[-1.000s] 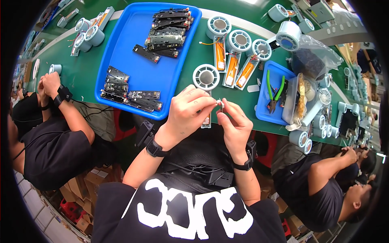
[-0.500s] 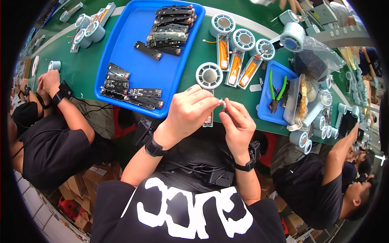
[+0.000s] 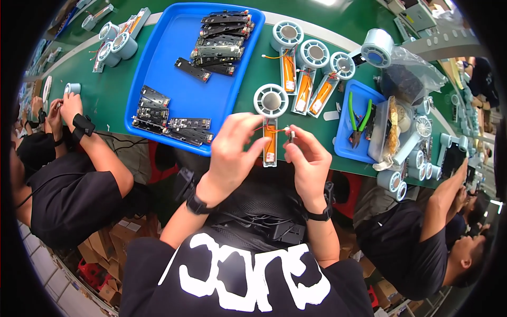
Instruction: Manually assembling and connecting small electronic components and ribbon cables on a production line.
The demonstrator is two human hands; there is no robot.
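My left hand (image 3: 232, 156) is slightly blurred, its thumb and fingers apart beside the handheld fan (image 3: 271, 101) lying in front of me. This fan has a pale blue round head, and its handle holds an orange battery (image 3: 270, 142). My right hand (image 3: 309, 164) pinches a small dark part (image 3: 291, 137), seen almost edge-on, just right of the handle. A white connector (image 3: 287, 129) sits at the top of that part, and a thin orange-red wire runs from it toward the fan. Most of the pinched part is hidden by my fingers.
A blue tray (image 3: 174, 31) with stacks of dark circuit boards (image 3: 222, 37) stands left. Several fans with exposed batteries (image 3: 305, 87) lie beyond my hands. A small blue tray (image 3: 346, 150) with green-handled cutters (image 3: 359, 119) is at right. People work on both sides.
My left hand has come away from the pinched part and moved left, its fingers spreading. The fan's handle and battery now show. My right hand keeps its pinch in nearly the same place.
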